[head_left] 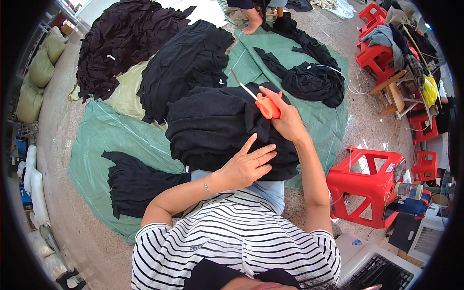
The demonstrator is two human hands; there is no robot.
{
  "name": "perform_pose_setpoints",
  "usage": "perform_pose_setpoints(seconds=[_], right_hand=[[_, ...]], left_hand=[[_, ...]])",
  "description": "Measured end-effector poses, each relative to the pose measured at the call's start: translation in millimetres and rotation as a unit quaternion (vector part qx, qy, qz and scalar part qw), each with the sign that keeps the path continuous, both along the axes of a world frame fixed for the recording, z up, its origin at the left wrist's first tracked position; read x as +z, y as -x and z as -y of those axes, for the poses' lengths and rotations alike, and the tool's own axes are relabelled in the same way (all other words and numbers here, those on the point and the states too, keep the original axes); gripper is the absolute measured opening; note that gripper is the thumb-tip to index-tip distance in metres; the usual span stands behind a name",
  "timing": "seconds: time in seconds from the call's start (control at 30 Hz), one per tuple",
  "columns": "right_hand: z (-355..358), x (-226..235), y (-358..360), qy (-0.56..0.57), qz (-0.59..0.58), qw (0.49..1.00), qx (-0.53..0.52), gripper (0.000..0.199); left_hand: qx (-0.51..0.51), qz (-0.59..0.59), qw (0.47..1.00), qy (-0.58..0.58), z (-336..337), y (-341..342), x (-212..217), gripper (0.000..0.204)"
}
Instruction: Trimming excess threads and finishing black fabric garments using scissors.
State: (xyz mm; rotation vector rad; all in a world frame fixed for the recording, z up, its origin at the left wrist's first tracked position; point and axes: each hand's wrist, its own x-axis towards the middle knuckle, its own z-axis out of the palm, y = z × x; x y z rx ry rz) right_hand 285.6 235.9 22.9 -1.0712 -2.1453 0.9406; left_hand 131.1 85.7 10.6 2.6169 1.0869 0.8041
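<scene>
A heap of black knit fabric point(212, 125) lies across my lap. Spread out on its near side is my left hand point(244, 166), fingers apart and pressing lightly on the cloth. My right hand point(288, 121) is closed around orange-handled scissors point(267, 106) above the heap's right part. Their metal blades point up and to the left, and I cannot make out whether they are parted. Left of my lap, a smaller black fabric piece point(137, 186) rests on a green tarp point(116, 130).
Large dark piles point(125, 48) and another black pile point(188, 63) lie ahead to the left. Ahead right is a twisted black bundle point(314, 82). A red plastic stool point(367, 183) stands at my right. Beyond the tarp shows another person's bare foot point(252, 23).
</scene>
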Motion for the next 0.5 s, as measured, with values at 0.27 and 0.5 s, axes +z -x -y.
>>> perform_pose_setpoints(seconds=[0.27,0.5], right_hand=[[4.9,2.5,4.7,0.029,-0.057,0.998,-0.013,0.071],[5.2,12.2,-6.7,0.034,-0.105,0.993,-0.050,0.065]], left_hand=[[0.000,0.020,1.000,0.000,-0.4,2.6,-0.7,0.011],[-0.011,0.074,0.997,0.002,-0.5,2.1,-0.2,0.009]])
